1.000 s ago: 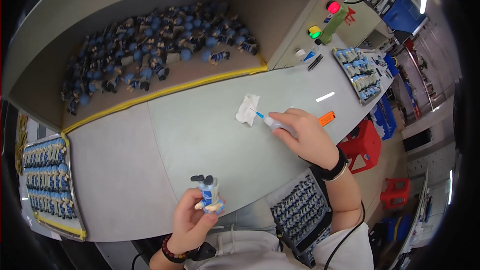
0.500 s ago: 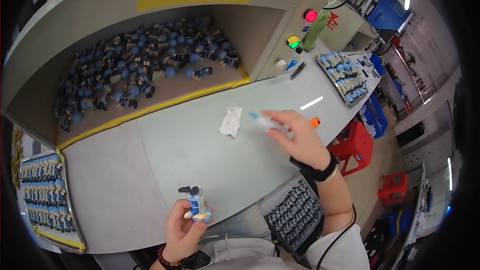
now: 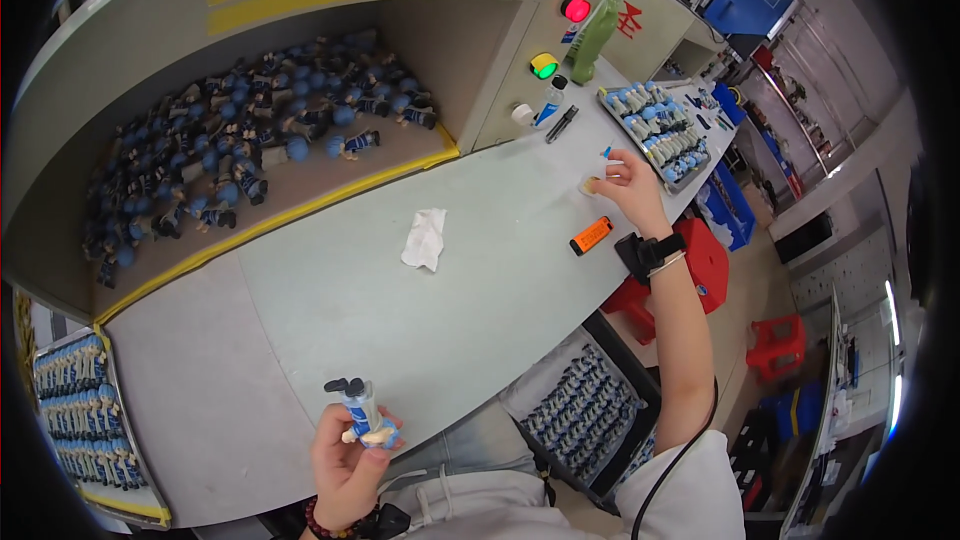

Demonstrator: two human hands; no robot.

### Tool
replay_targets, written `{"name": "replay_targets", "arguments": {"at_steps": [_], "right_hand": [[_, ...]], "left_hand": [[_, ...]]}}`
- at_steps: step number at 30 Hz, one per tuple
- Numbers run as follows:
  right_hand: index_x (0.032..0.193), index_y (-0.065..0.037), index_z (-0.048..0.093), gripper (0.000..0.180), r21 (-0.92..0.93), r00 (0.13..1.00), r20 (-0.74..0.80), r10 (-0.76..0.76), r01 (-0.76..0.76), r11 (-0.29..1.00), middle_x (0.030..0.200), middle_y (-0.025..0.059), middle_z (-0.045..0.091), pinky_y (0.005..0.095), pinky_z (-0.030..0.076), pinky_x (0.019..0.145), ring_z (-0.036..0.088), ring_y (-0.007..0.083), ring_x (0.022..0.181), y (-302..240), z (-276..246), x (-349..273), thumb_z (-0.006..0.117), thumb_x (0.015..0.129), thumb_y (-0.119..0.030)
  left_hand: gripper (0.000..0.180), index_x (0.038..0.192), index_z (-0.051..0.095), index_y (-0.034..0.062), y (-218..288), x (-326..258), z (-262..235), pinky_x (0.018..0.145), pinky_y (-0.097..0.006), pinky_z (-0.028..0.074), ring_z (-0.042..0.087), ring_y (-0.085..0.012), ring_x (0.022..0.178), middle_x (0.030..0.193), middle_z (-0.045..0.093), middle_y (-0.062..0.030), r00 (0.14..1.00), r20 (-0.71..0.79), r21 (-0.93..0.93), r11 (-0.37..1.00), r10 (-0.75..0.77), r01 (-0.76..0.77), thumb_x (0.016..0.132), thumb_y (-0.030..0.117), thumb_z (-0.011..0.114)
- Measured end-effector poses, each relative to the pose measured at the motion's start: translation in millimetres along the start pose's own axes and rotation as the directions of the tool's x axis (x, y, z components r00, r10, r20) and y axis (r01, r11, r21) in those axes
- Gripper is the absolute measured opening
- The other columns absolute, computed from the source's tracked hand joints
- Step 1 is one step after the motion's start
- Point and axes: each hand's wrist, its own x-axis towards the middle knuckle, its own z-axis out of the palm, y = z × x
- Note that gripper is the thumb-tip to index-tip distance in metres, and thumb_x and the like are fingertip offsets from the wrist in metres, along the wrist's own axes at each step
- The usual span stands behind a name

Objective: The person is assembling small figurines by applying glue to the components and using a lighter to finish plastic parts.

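My left hand (image 3: 345,475) is closed round a small doll figurine (image 3: 366,420) in blue and white, held upside down with its black feet up, over the table's near edge. At the right of the table, my right hand (image 3: 632,190) reaches out with its fingers closed on a small bottle with a blue tip (image 3: 606,152). The fingers hide most of the bottle; whether it touches the tabletop I cannot tell. A crumpled white tissue (image 3: 425,240) lies on the table between my hands. Near my right wrist lies an orange-and-black oblong object (image 3: 591,236).
Many similar figurines (image 3: 230,140) are heaped in the lit bay behind yellow tape. Filled trays stand at the left (image 3: 85,420) and far right (image 3: 660,130). Beside the bay are a marker (image 3: 562,125) and a bottle (image 3: 550,100). A crate of parts (image 3: 580,405) sits by my lap.
My right hand has moved right and away from me with the small bottle, past the orange object. The left hand still holds the figurine. The view has shifted slightly.
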Motion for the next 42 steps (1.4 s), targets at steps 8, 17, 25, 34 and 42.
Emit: {"name": "replay_targets", "arguments": {"at_steps": [8,17,25,34,42], "right_hand": [[0.108,0.001,0.05,0.047,-0.007,0.996,0.065,0.066,-0.065,0.998,0.081,0.0093,0.06,0.0242,0.047,0.064,0.059,0.0121,0.072,-0.1,-11.1,-20.9,0.07,0.066,-0.007],[0.095,-0.001,0.058,0.026,-0.102,0.988,-0.154,-0.02,0.005,0.995,0.08,0.0044,0.062,0.0202,0.044,0.058,0.057,0.0086,0.07,-1.5,-19.4,-75.0,0.065,0.074,-0.014],[0.088,-0.001,0.059,0.015,-0.033,0.952,-0.304,0.032,-0.044,0.998,0.082,0.0054,0.06,0.0257,0.04,0.07,0.055,0.0149,0.076,22.7,7.4,-116.9,0.06,0.075,-0.009],[0.085,0.001,0.057,0.007,-0.121,0.827,-0.513,-0.231,0.197,0.973,0.093,0.0096,0.057,0.0263,0.042,0.077,0.053,0.0169,0.086,32.2,34.5,-123.8,0.054,0.08,0.0],[0.1,0.001,0.054,0.018,0.201,0.87,-0.492,0.003,0.111,0.973,0.097,0.0099,0.055,0.027,0.037,0.085,0.051,0.0175,0.092,-5.7,41.6,-133.9,0.051,0.083,-0.005]], "left_hand": [[0.036,0.102,0.04,0.0003,-0.8,0.3,0.3,0.075,-0.032,0.046,0.051,-0.0165,0.087,0.096,0.051,-0.0128,0.999,-0.033,0.005,1.0,0.007,-0.007,0.079,0.018,0.062],[0.034,0.105,0.045,-0.0022,17.5,1.9,14.5,0.071,-0.026,0.042,0.049,-0.0133,0.078,0.091,0.051,-0.0074,0.999,-0.014,0.166,0.985,0.041,-0.038,0.083,0.022,0.057],[0.039,0.106,0.042,-0.002,4.5,3.4,5.0,0.07,-0.029,0.044,0.051,-0.0153,0.079,0.092,0.052,-0.0105,1.0,-0.015,0.187,0.982,0.002,0.001,0.082,0.025,0.058],[0.035,0.112,0.043,-0.0036,6.3,0.0,2.7,0.07,-0.028,0.046,0.053,-0.0153,0.084,0.104,0.052,-0.015,0.993,-0.006,0.131,0.985,0.114,-0.112,0.087,0.019,0.051],[0.037,0.118,0.04,-0.0049,6.3,5.7,2.6,0.072,-0.025,0.043,0.051,-0.0129,0.083,0.102,0.055,-0.0157,0.984,0.129,0.126,0.982,0.123,-0.139,0.089,0.018,0.046]]}}
